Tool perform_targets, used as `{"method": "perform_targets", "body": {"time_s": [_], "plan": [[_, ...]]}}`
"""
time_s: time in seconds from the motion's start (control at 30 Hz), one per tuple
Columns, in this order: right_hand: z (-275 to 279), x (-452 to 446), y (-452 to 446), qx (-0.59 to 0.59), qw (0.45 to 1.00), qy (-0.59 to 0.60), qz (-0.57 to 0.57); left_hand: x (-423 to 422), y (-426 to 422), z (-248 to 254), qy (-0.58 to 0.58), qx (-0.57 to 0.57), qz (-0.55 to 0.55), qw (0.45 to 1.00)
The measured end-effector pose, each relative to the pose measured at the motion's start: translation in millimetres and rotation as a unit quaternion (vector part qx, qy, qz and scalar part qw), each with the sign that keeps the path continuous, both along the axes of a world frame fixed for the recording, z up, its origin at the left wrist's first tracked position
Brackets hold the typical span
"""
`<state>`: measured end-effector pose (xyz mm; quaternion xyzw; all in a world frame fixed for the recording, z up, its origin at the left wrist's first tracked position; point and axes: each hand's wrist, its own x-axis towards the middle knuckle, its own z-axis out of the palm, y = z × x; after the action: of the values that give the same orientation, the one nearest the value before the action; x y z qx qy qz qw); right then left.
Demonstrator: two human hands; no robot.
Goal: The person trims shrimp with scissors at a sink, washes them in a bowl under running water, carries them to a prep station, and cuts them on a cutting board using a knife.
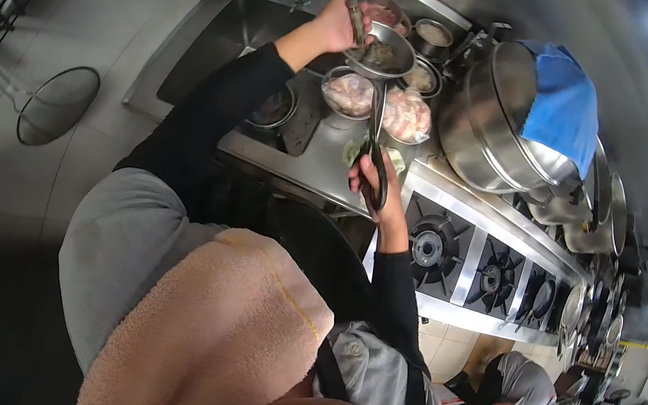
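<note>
My left hand (pixel 337 25) holds a greyish-brown shrimp (pixel 356 21) at the rim of a metal bowl (pixel 407 63). More dark, wet pieces that look like shrimp (pixel 378 55) lie in that bowl. Black-handled scissors (pixel 377 122) are gripped in my right hand (pixel 370 178), their blades pointing at the bowl. Just below it, pale pink meat in clear plastic (pixel 350 93) fills one bowl, and a second bagged heap of meat (pixel 407 116) sits beside it. Something green (pixel 351 153) lies by my right hand, partly hidden.
Water runs into the sink (pixel 206 40) on the left. Behind stand bowls of pinkish meat (pixel 383 13) and pale food (pixel 433 35). A large steel pot (pixel 490 114) with a blue cloth (pixel 560 104) stands right, above gas burners (pixel 431 249). Another person (pixel 524 387) bends over at lower right.
</note>
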<state>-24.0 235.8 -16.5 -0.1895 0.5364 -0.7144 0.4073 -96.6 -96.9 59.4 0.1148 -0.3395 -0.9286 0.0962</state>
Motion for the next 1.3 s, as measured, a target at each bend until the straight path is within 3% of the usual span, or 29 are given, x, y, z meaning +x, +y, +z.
{"method": "perform_targets", "body": {"time_s": [0.1, 0.37, 0.57, 0.67, 0.77, 0.87, 1.1, 1.2, 1.3], "plan": [[19, 8, -30, -0.046, 0.995, -0.055, 0.065, 45, 13, -20, -0.068, -0.035, 0.044, 0.996], [17, 23, -61, 0.004, 0.994, -0.053, 0.101, 85, 1, -79, -0.014, -0.079, 0.096, 0.992], [14, 27, -60, 0.021, 0.994, -0.06, 0.094, 91, 19, -65, -0.001, -0.117, 0.075, 0.99], [5, 26, -59, 0.012, 0.996, -0.044, 0.073, 96, 39, -47, -0.051, -0.108, 0.08, 0.99], [-13, 24, -60, -0.004, 0.999, -0.008, 0.047, 84, 43, -61, -0.07, -0.046, 0.089, 0.992], [-13, 18, -59, 0.0, 0.999, 0.019, 0.032, 86, 69, -47, -0.104, -0.082, 0.096, 0.987], [-7, 12, -57, 0.039, 0.998, 0.023, 0.038, 73, 66, -45, 0.001, -0.039, 0.142, 0.989], [-5, 12, -66, -0.027, 0.999, 0.03, 0.018, 75, 73, -51, -0.054, -0.125, 0.14, 0.981], [-5, 10, -64, 0.025, 0.998, 0.041, 0.028, 79, 74, -51, -0.023, -0.153, 0.137, 0.978]]}}
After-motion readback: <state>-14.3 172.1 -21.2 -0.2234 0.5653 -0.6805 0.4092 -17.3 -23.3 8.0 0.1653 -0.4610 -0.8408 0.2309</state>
